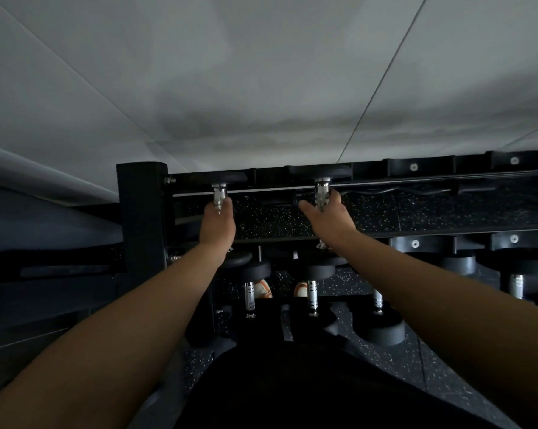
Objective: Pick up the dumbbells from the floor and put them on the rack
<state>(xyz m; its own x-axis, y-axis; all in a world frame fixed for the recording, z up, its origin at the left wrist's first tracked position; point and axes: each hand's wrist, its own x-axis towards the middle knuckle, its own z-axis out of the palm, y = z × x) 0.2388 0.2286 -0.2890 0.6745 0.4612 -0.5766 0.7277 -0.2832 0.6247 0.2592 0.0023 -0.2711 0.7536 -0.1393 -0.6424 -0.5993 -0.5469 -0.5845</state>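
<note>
left hand (217, 222), right hand (326, 216), 2 dumbbells (219, 195) pointing wallward

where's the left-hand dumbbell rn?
Head view, left of centre: dumbbell gripped by the left hand, at the rack's top tier beside the upright post.

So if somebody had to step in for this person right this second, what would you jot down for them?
Left hand: closed on the handle of the left dumbbell, at the rack top tier.
Right hand: closed on the right dumbbell, same tier.
Done: both appear seated or nearly so; other dumbbells sit on the lower tier.
Left: release both, then check the floor, mostly hidden here.
</note>
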